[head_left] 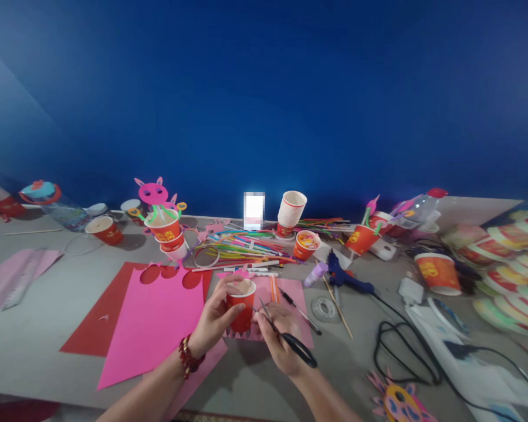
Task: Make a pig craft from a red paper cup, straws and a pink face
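A red paper cup (pixel 241 316) stands upright on pink paper at the front middle. My left hand (pixel 215 313) is wrapped round its left side, thumb across the front. My right hand (pixel 279 334) grips a pair of scissors (pixel 300 349) with black handles. The blades slant up and leftward, close to the cup's right side; whether they touch it I cannot tell. Some pink cut paper (pixel 240 274) shows just behind the cup's rim. To the right of my right hand lies a black pen (pixel 295 306).
Bright pink paper (pixel 158 328) overlaps a red sheet (pixel 90 319) on the left. Behind lie many coloured pipe cleaners (pixel 246 249) and a tall cup stack (pixel 293 208). Rightward are clear tape (pixel 325 309), a glue stick (pixel 315 274) and a blue glue gun (pixel 347 278) with a trailing cord.
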A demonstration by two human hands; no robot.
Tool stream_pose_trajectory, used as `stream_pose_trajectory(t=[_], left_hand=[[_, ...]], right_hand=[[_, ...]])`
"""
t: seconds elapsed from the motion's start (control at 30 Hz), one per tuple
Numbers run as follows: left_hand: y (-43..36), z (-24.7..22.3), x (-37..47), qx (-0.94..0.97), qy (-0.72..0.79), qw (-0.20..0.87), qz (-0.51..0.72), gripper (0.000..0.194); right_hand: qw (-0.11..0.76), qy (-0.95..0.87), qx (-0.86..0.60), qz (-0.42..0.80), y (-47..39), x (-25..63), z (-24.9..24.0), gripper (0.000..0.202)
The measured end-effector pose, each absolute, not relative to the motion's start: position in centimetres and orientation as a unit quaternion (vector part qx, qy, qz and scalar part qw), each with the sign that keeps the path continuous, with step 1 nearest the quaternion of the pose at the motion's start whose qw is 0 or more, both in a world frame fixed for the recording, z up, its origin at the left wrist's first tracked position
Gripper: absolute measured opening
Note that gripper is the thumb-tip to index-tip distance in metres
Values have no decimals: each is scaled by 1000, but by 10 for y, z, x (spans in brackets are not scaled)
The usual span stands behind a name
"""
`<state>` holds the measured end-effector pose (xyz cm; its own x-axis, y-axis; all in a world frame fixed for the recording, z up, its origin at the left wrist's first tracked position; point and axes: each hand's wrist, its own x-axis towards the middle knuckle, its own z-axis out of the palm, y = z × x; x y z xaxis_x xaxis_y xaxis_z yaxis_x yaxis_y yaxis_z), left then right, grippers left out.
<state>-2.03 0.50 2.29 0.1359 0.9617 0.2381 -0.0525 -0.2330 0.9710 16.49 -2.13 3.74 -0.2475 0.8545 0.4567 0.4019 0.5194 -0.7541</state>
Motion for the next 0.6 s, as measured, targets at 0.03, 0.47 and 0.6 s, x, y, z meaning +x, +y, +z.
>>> stream_pose_trajectory(t=[0.03,0.47,0.6], left_hand=[[5,23,-20,583,392,478,528,11],[6,12,-21,563,380,459,572,50],[5,9,-21,532,380,489,577,59]], right_hand=[[444,-749,-421,257,-22,165,37,38],[444,-747,-410,276,-22,165,37,38],[448,-752,-398,276,-22,166,36,36]])
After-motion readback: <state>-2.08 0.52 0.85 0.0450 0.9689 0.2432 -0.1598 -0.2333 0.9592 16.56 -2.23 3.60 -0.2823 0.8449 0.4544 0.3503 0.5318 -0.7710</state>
